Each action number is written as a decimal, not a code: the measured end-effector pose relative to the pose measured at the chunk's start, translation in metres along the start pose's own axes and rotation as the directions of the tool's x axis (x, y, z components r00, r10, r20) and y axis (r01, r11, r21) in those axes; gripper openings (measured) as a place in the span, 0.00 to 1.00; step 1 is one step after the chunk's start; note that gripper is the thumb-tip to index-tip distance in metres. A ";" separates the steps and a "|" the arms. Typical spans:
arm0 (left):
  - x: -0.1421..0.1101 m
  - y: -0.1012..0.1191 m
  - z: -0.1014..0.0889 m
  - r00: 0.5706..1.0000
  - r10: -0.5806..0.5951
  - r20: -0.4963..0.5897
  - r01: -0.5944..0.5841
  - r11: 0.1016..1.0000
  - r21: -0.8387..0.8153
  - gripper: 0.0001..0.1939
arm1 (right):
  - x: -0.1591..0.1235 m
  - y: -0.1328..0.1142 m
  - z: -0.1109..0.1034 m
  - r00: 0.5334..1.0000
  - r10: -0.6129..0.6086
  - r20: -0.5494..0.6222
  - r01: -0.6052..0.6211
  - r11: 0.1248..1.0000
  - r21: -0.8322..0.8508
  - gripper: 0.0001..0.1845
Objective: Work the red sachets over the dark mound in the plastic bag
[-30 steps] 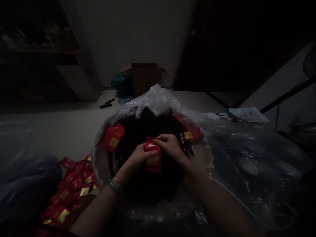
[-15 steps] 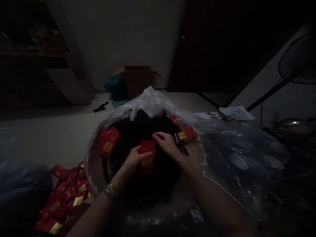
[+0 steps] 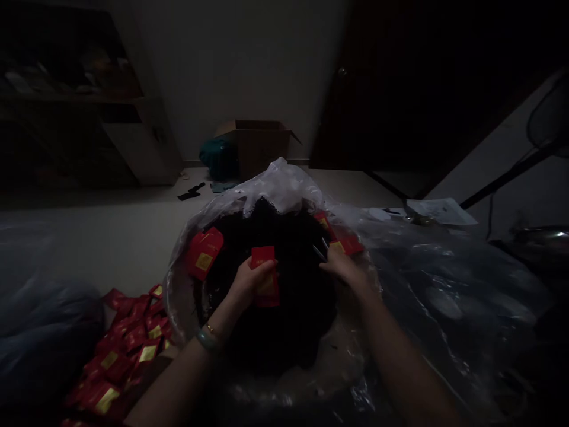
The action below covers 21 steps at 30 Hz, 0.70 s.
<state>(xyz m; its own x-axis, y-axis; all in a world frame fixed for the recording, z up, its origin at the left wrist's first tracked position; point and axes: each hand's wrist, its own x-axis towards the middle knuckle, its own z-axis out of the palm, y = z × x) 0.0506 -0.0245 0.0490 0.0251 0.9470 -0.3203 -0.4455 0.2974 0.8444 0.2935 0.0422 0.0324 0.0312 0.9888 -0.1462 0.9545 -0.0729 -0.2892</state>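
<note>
Pinching packet in left hand, mid-frame | gripping tweezers in right hand, right of centre | possibly dropping packet onto black heap, through pinching too loosely one-handed

left hand grips red packet | right hand at pronged tool

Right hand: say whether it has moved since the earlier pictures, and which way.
Yes. Judged against the cardboard box, the right hand has shifted right, toward the red packets on that side.
</note>
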 end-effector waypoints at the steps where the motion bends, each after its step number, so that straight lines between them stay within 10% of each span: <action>1: 0.000 0.000 0.000 1.000 0.020 -0.003 -0.020 0.999 0.031 0.27 | -0.001 -0.001 -0.008 1.000 0.007 -0.006 -0.008 1.000 -0.023 0.23; 10: -0.004 -0.006 0.001 0.994 0.109 0.029 -0.113 0.964 0.239 0.24 | -0.044 -0.033 -0.072 0.935 -0.336 0.110 0.239 0.829 0.505 0.34; 21: -0.009 -0.007 0.007 0.986 0.118 0.121 -0.147 0.953 0.266 0.19 | -0.066 -0.067 -0.068 0.754 -0.644 0.125 0.559 0.730 0.393 0.23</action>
<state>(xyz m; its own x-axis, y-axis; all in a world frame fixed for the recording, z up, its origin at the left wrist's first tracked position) 0.0597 -0.0338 0.0491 0.0803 0.9832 -0.1642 -0.1898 0.1768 0.9658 0.2479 -0.0091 0.1254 -0.6286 0.7766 -0.0421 0.5981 0.4480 -0.6645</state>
